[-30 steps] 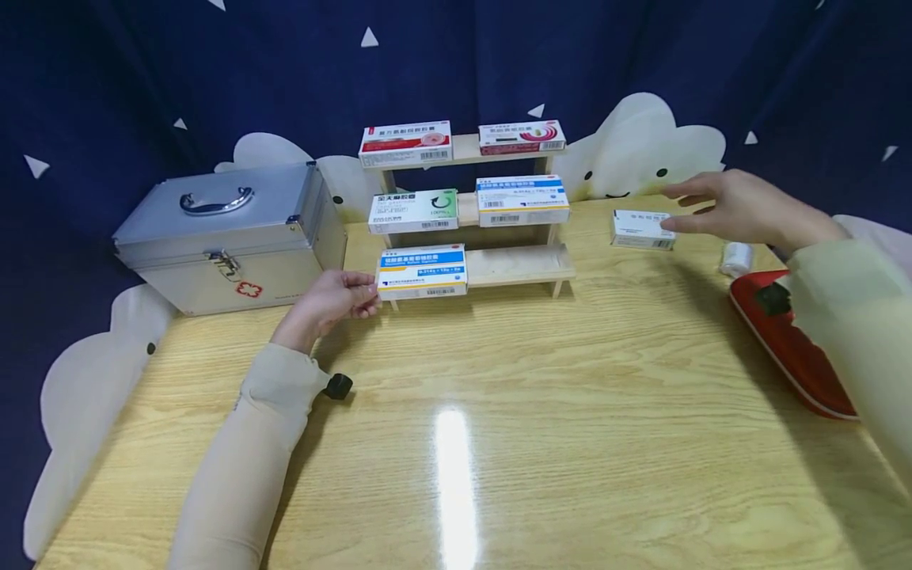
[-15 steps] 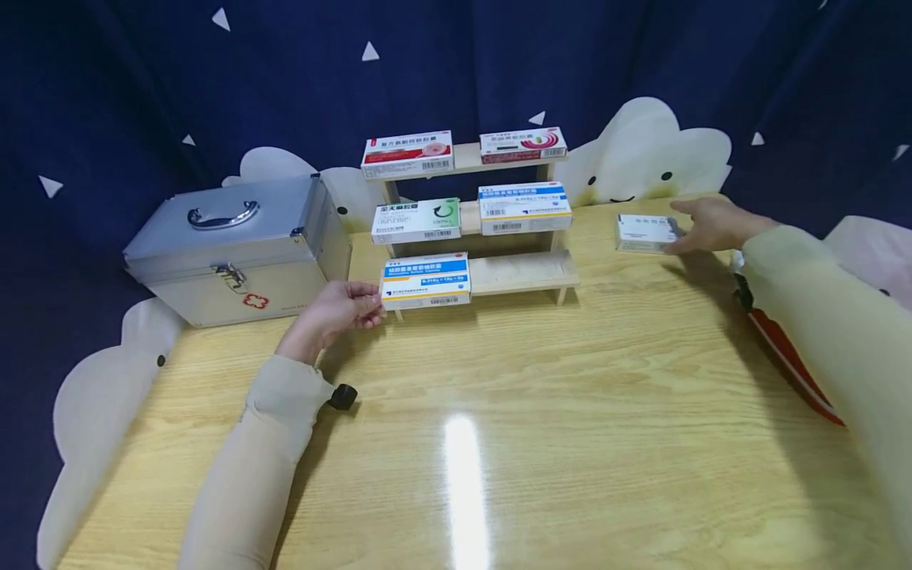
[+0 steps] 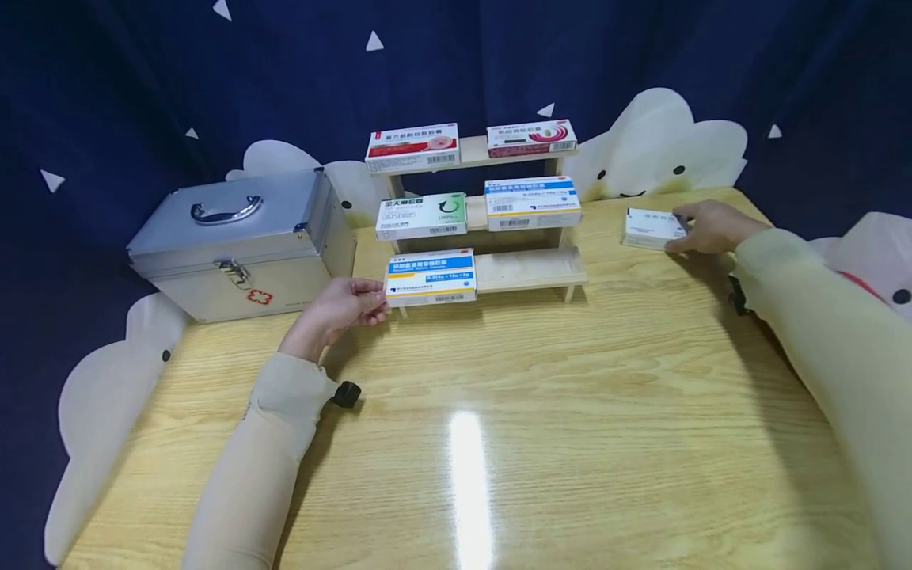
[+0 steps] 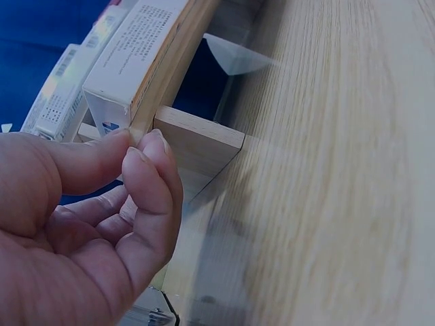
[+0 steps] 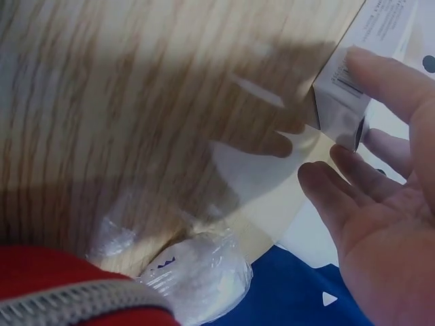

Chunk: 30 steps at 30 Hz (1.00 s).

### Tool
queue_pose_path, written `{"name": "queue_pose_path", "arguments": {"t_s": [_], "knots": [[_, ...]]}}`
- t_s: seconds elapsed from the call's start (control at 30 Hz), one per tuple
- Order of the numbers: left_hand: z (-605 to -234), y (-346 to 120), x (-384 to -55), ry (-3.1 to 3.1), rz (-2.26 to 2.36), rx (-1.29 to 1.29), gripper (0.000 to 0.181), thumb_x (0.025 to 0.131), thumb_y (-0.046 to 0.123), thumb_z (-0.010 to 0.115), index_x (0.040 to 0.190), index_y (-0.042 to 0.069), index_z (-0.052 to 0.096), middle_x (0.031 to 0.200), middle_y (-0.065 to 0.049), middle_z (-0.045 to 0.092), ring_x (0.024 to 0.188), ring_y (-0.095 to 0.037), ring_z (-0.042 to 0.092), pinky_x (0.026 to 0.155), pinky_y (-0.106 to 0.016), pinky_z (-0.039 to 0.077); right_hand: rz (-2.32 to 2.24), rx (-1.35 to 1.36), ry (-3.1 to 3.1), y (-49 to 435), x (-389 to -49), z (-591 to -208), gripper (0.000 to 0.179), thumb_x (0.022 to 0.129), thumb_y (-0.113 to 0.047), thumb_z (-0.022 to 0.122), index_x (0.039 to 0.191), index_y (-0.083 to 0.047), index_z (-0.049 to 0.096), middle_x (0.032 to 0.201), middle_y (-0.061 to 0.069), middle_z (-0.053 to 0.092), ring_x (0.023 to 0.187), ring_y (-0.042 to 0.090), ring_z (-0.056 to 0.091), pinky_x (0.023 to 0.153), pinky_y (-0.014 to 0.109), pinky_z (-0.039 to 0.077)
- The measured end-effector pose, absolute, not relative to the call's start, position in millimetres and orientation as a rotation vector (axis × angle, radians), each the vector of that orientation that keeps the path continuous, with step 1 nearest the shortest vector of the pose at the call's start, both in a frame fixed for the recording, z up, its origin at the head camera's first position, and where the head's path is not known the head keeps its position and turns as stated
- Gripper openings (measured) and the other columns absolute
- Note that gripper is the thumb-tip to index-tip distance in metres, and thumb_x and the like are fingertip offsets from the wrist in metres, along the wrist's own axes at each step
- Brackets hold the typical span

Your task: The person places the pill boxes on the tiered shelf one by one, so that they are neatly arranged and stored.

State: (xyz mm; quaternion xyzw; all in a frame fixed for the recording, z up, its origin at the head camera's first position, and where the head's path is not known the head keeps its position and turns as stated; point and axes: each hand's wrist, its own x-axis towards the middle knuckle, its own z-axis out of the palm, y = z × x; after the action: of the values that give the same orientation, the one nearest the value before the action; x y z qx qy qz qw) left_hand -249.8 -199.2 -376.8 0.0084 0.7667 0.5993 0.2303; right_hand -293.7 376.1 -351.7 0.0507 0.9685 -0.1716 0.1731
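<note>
A white medicine box (image 3: 648, 228) with dark print lies on the table at the right. My right hand (image 3: 716, 227) grips its right end, thumb on the front side (image 5: 357, 71) and fingers around the back. At the left, my left hand (image 3: 338, 313) pinches the end of the lowest step of a three-step wooden display rack (image 3: 530, 271); thumb and forefinger meet at the board's edge (image 4: 146, 122). Just above those fingertips, a blue-and-white medicine box (image 3: 431, 277) lies on that step. Its underside contact with the thumb cannot be made out.
More boxes rest on the rack: a green-and-white one (image 3: 420, 216), another blue-and-white one (image 3: 534, 203) and two red-and-white ones on top. A silver first-aid case (image 3: 242, 245) stands left. By the right wrist are a red zipped pouch (image 5: 61, 278) and a plastic-wrapped white roll (image 5: 200, 278).
My right hand has come down from above the white medicine box and now grips its right end. The left hand stays at the rack's lowest step. The head view has shifted slightly.
</note>
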Motion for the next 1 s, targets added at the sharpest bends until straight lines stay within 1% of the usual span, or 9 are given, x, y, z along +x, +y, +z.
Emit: {"name": "queue_pose_path", "arguments": {"t_s": [0.1, 0.23, 0.4, 0.53, 0.63, 0.77, 0.9, 1.0], "knots": [[-375.3, -198.6, -249.4, 2.107, 1.646, 0.027, 0.035, 0.105, 0.003, 0.046, 0.135, -0.014, 0.044, 0.111, -0.025, 0.056, 0.081, -0.016, 0.062, 0.068, -0.02, 0.053, -0.485, 0.109, 2.777, 376.6, -292.3, -350.4, 0.092, 0.092, -0.038, 0.071, 0.152, 0.007, 0.019, 0.143, 0.038, 0.029, 0.119, 0.047, 0.035, 0.104, 0.067, 0.027], [-374.2, -197.5, -247.9, 2.103, 1.652, 0.021, 0.034, 0.104, 0.0, 0.045, 0.135, -0.014, 0.043, 0.109, -0.022, 0.056, 0.079, -0.015, 0.061, 0.067, -0.019, 0.053, -0.494, 0.056, 2.801, 377.2, -290.4, -349.8, 0.094, 0.086, -0.044, 0.077, 0.147, 0.01, 0.03, 0.137, 0.035, 0.039, 0.112, 0.044, 0.04, 0.098, 0.062, 0.033], [-374.7, -197.3, -247.4, 2.099, 1.661, 0.025, 0.034, 0.104, 0.0, 0.045, 0.135, -0.014, 0.043, 0.11, -0.023, 0.056, 0.079, -0.016, 0.061, 0.067, -0.02, 0.053, -0.453, -0.04, 2.846, 379.1, -285.9, -349.3, 0.097, 0.081, -0.053, 0.079, 0.141, 0.014, 0.04, 0.133, 0.035, 0.046, 0.105, 0.039, 0.045, 0.095, 0.058, 0.037], [-375.7, -197.3, -247.7, 2.101, 1.661, 0.033, 0.035, 0.104, 0.0, 0.046, 0.135, -0.015, 0.043, 0.109, -0.023, 0.057, 0.078, -0.015, 0.062, 0.068, -0.02, 0.054, -0.498, -0.056, 2.848, 378.8, -277.4, -346.2, 0.099, 0.078, -0.055, 0.079, 0.141, 0.012, 0.042, 0.134, 0.035, 0.047, 0.108, 0.038, 0.047, 0.096, 0.058, 0.038], [-377.1, -197.1, -248.6, 2.099, 1.662, 0.039, 0.036, 0.104, 0.001, 0.047, 0.135, -0.015, 0.042, 0.107, -0.023, 0.057, 0.077, -0.014, 0.062, 0.069, -0.021, 0.054, -0.585, -0.044, 2.824, 377.6, -266.5, -341.5, 0.102, 0.077, -0.056, 0.08, 0.144, 0.01, 0.04, 0.136, 0.035, 0.045, 0.111, 0.038, 0.046, 0.096, 0.058, 0.037], [-377.1, -197.8, -249.1, 2.107, 1.657, 0.041, 0.036, 0.104, 0.001, 0.045, 0.136, -0.015, 0.041, 0.107, -0.022, 0.057, 0.079, -0.015, 0.062, 0.07, -0.021, 0.055, -0.644, -0.04, 2.817, 374.1, -250.2, -332.3, 0.104, 0.077, -0.06, 0.078, 0.148, 0.004, 0.037, 0.139, 0.032, 0.044, 0.112, 0.038, 0.044, 0.095, 0.058, 0.037], [-376.8, -198.1, -249.0, 2.113, 1.651, 0.028, 0.035, 0.104, 0.0, 0.045, 0.137, -0.014, 0.042, 0.109, -0.022, 0.056, 0.081, -0.017, 0.062, 0.071, -0.021, 0.055, -0.664, -0.042, 2.845, 368.5, -233.0, -323.1, 0.102, 0.076, -0.063, 0.076, 0.149, -0.002, 0.04, 0.138, 0.027, 0.046, 0.111, 0.037, 0.043, 0.091, 0.054, 0.037], [-377.3, -197.7, -248.7, 2.111, 1.648, 0.036, 0.035, 0.104, 0.001, 0.045, 0.136, -0.014, 0.042, 0.11, -0.022, 0.056, 0.08, -0.016, 0.062, 0.072, -0.022, 0.055, -0.692, -0.066, 2.872, 363.2, -218.9, -317.6, 0.099, 0.077, -0.062, 0.077, 0.148, -0.004, 0.042, 0.136, 0.025, 0.049, 0.109, 0.036, 0.043, 0.087, 0.049, 0.038]]}}
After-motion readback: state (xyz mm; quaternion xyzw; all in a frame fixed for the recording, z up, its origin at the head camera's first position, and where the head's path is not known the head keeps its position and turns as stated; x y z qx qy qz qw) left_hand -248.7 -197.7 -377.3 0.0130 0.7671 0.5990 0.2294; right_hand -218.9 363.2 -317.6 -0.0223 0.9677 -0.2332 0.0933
